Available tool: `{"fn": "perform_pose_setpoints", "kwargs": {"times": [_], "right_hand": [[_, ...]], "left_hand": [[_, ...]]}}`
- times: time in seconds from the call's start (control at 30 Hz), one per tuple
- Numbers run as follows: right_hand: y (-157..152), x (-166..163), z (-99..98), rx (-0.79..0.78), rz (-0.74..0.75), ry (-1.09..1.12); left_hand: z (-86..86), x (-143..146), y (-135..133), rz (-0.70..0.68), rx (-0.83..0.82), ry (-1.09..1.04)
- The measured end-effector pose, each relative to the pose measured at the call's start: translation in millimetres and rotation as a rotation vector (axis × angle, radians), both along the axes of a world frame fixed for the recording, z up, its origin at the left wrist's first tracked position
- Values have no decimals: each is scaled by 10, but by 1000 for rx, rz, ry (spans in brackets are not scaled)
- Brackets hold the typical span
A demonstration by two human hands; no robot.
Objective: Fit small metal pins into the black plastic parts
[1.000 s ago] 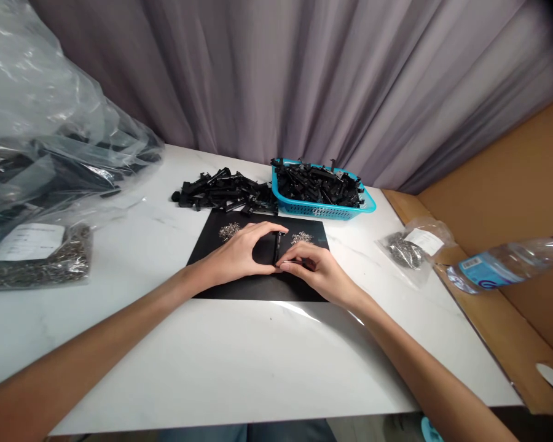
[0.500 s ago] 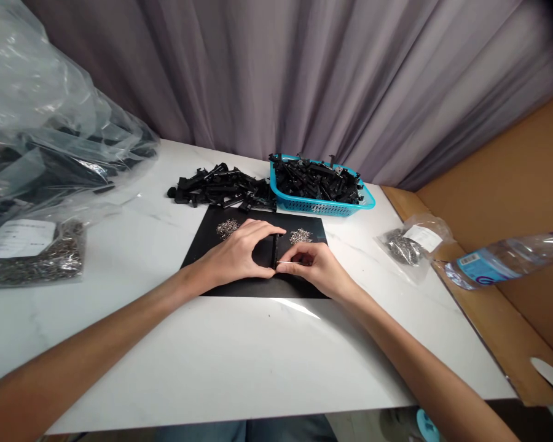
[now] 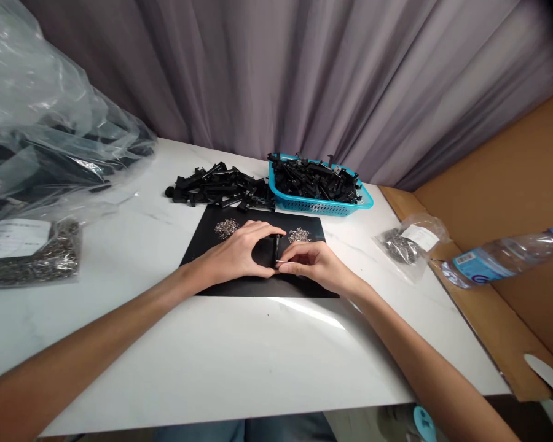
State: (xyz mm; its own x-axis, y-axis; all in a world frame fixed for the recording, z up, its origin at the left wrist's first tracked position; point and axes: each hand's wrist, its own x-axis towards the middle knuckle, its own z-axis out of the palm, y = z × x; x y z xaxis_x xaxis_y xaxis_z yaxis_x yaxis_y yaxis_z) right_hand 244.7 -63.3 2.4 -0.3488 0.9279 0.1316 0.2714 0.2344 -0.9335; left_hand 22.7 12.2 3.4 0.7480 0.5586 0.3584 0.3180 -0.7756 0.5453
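Between thumb and fingers, my left hand (image 3: 239, 248) grips a slim black plastic part (image 3: 276, 248) by its two ends, above a black mat (image 3: 239, 285). My right hand (image 3: 316, 264) is closed in a pinch on a thin metal pin (image 3: 284, 262), whose tip meets the near end of the part. Whether the tip is inside the part I cannot tell. Two piles of small metal pieces rest on the mat, a left pile (image 3: 226, 228) behind my left hand and a right pile (image 3: 299, 235) behind my right.
A blue basket (image 3: 322, 205) full of black parts stands behind the mat, beside a loose heap of black parts (image 3: 223, 187). Plastic bags of metal pieces lie at left (image 3: 32, 258) and right (image 3: 405, 245). A water bottle (image 3: 502, 255) lies on cardboard at the right.
Both hands keep almost the same hold. The black part has tilted slightly, and the pin still points at its near end. The whole view has shifted a little.
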Motion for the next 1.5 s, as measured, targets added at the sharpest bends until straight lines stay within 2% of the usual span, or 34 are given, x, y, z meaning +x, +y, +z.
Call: {"fn": "perform_pose_setpoints", "kwargs": {"times": [0.17, 0.33, 0.57, 0.8, 0.9, 1.0, 1.1, 1.27, 1.4, 1.5], "right_hand": [[16, 51, -25, 51, 69, -25], [14, 28, -38, 16, 21, -23], [26, -47, -89, -108, -58, 78], [-13, -54, -31, -104, -96, -10], [-36, 7, 51, -34, -153, -91], [-47, 50, 106, 134, -300, -114], [-64, 45, 105, 251, -348, -151], [-111, 12, 47, 165, -378, -191], [-105, 4, 37, 118, -385, -112], [-85, -16, 52, 34, -315, -5]], "left_hand": [[-6, -6, 13, -12, 6, 10], [-9, 3, -1, -15, 2, 2], [-4, 21, -25, -21, 10, -35], [-26, 15, -7, 2, -11, -25], [-32, 14, -7, 29, -14, -3], [-37, 8, -1, 43, -11, 29], [-31, 1, 8, 67, -21, 21], [4, -1, 6, 109, -47, -28], [16, 1, 3, 138, -25, -41], [11, 4, 5, 146, -16, -38]]}}
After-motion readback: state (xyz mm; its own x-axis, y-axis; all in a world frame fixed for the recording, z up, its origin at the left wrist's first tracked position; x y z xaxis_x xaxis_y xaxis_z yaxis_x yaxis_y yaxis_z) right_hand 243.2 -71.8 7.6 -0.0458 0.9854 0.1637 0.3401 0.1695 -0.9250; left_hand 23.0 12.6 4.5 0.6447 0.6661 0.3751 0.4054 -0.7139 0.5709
